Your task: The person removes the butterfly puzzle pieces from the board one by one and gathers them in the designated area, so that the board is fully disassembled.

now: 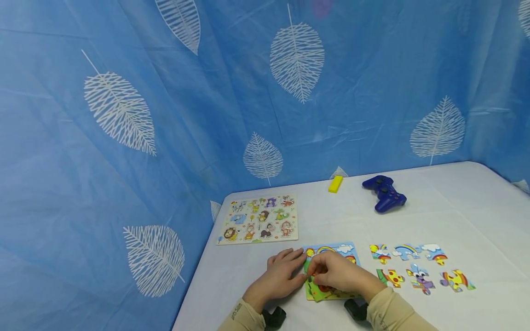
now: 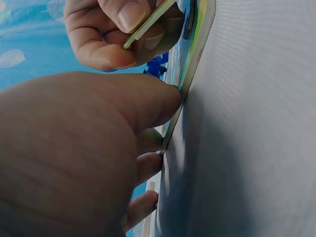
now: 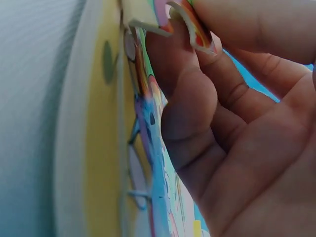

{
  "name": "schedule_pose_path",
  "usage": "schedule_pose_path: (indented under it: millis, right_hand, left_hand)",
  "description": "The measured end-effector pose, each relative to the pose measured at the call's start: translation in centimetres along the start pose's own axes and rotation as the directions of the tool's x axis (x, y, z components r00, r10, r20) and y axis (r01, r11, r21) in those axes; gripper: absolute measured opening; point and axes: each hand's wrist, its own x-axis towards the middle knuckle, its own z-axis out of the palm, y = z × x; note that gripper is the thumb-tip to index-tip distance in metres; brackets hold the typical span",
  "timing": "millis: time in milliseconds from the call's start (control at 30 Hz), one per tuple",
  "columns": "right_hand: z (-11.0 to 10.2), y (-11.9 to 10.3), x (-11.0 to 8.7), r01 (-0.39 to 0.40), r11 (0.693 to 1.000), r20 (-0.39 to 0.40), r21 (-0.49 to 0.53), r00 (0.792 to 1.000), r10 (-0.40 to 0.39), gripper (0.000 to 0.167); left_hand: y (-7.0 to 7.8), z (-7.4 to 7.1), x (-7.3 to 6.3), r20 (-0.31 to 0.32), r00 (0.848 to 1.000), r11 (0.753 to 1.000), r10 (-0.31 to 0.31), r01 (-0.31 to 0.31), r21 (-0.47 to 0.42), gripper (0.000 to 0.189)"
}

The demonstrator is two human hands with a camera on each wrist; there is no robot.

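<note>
A colourful jigsaw board (image 1: 347, 249) with a sun, rainbow and clouds lies flat on the white table in front of me. My left hand (image 1: 283, 274) is laid along its left side, fingers extended, with thumb and fingertips touching the edge. Over the lower left of the board, my right hand (image 1: 337, 272) pinches a jigsaw piece (image 2: 150, 23) between thumb and fingers. That piece is tilted, and its green edge shows in the left wrist view. Part of the board is hidden under the right hand.
To the right lie several loose jigsaw pieces (image 1: 420, 278) in two rows. An animal puzzle board (image 1: 257, 219) sits at the back left. Farther back are a yellow block (image 1: 336, 184) and a blue game controller (image 1: 386, 195). A blue leaf-patterned curtain (image 1: 215, 92) hangs behind the table.
</note>
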Motion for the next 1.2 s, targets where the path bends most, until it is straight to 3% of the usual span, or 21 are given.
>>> schedule_pose_path:
  millis: [200,333,467,633,700,800,900,1033,1200]
  right_hand:
    - [-0.2,-0.4,-0.2,0.003,1.000,-0.004,0.024,1.000,-0.003,0.008]
    - [-1.6,-1.3,-0.9,0.023,0.999,-0.051,0.034,0.998,-0.021,0.013]
    - [-4.1,-2.5,-2.9,0.005,1.000,-0.156,-0.002,0.988,-0.005,0.015]
    - [-6.8,-3.2,-6.4,-0.095,0.995,-0.261,-0.012,0.961,0.089,0.017]
    - [-7.3,-2.8,-7.8,-0.145,0.989,-0.255,-0.034,0.958,0.132,0.016]
    - [-7.9,-1.6,-9.9,-0.190,0.981,-0.187,-0.039,0.966,0.180,0.014]
    - [-8.1,0.0,-11.7,-0.186,0.983,-0.099,0.009,0.978,0.186,0.013]
    - [-7.8,1.8,-13.2,-0.170,0.983,-0.039,0.066,0.984,0.173,0.009]
    - [-6.8,2.8,-13.8,-0.241,0.968,-0.119,-0.068,0.966,0.232,0.003]
  left_hand:
    - [-0.1,0.1,0.0,0.000,1.000,1.000,0.013,-0.013,0.001,0.058]
    - [-0.1,0.3,0.0,0.016,1.000,1.000,0.011,-0.010,-0.005,0.059]
    - [0.0,0.4,0.1,0.022,1.000,1.000,0.016,-0.015,-0.013,0.060]
    - [-0.1,0.3,0.0,0.024,1.000,1.000,-0.003,0.003,0.000,0.060]
    - [-0.2,0.2,0.0,0.026,1.000,1.000,-0.010,0.010,-0.001,0.060]
    - [-0.1,0.2,-0.1,0.031,0.999,1.000,-0.013,0.013,-0.007,0.060]
    - [0.1,0.1,-0.1,0.035,0.999,1.000,-0.017,0.017,-0.011,0.061]
    - [0.2,-0.1,-0.1,0.035,0.999,0.999,-0.025,0.026,-0.019,0.061]
    - [0.0,-0.1,-0.2,0.030,0.999,0.999,-0.020,0.021,-0.030,0.061]
